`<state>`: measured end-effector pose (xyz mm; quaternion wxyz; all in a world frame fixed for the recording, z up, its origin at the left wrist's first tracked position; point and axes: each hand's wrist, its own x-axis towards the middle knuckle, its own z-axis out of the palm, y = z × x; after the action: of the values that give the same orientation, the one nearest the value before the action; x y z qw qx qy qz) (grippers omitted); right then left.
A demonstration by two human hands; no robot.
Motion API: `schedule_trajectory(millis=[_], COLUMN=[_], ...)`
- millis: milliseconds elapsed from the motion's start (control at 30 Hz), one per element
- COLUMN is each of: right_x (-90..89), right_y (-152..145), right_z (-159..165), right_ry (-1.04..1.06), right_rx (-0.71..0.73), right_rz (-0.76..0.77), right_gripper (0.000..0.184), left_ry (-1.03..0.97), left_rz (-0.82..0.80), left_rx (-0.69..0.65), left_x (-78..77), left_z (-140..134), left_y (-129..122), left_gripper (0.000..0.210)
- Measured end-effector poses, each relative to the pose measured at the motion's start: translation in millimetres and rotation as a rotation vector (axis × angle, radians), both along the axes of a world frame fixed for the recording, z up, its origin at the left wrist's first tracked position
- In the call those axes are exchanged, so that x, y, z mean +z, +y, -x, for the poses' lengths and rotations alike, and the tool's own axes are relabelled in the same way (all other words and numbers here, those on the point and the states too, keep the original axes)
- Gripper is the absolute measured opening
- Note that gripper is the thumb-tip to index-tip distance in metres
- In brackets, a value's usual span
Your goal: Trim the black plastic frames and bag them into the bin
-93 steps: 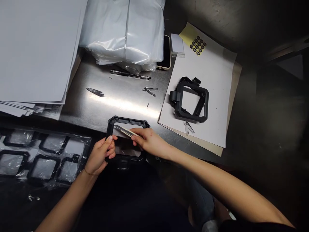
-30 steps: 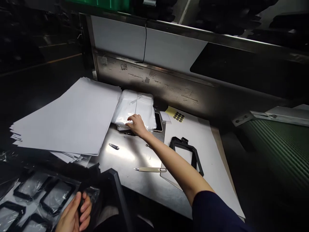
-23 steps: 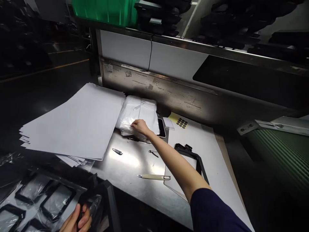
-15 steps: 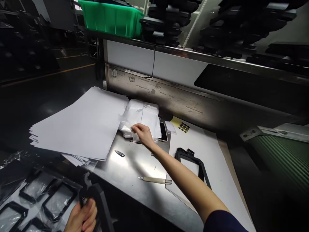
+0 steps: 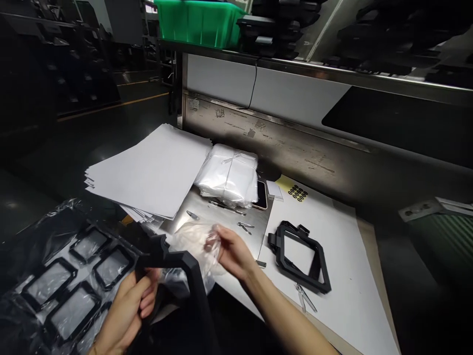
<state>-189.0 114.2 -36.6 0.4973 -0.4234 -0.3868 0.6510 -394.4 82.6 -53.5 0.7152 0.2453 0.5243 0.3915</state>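
My left hand (image 5: 129, 301) is closed around a black plastic frame (image 5: 192, 266) at the lower left, in front of the bench edge. A clear plastic bag (image 5: 195, 241) hangs from the pinched fingers of my right hand (image 5: 231, 251), close beside that frame. Behind it lies a tied bundle of clear plastic bags (image 5: 229, 175). On the white sheet to the right rests another black frame (image 5: 303, 256), with small nippers (image 5: 305, 297) near its lower end.
A stack of white sheets (image 5: 148, 170) overhangs the bench at left. Several bagged black frames (image 5: 74, 276) lie lower left. Tweezers (image 5: 245, 227), a pen (image 5: 227, 207), a phone (image 5: 261, 195) and a sticker sheet (image 5: 295, 190) are on the bench. Above is a shelf with a green bin (image 5: 199, 24).
My right hand has drawn a plastic bag off the bundle and brought it toward me, next to the frame in my left hand. That frame has come up and right in view.
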Motion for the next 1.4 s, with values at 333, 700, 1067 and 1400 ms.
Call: schedule_trajectory(millis=[333, 700, 1067, 1400], right_x=[-14.5, -4.0, -39.0, -59.5], right_y=[-7, -39, -94, -117], right_z=[16, 19, 60, 56], right_ry=[0.024, -0.529, -0.724, -1.109], right_rx=[0.122, 0.406, 0.478, 0.526], right_rz=[0.135, -0.287, -0.758, -0.666], right_gripper=[0.03, 0.017, 0.031, 0.023], left_ry=[0.085, 0.244, 0.239, 0.521], left_rz=[0.053, 0.03, 0.052, 0.091], left_rx=[-0.19, -0.482, -0.61, -0.403], left_x=[7.5, -3.0, -13.7, -57.0], left_z=[39, 17, 27, 72], left_y=[-38, -36, -31, -67], left_gripper=[0.042, 0.025, 0.053, 0.043])
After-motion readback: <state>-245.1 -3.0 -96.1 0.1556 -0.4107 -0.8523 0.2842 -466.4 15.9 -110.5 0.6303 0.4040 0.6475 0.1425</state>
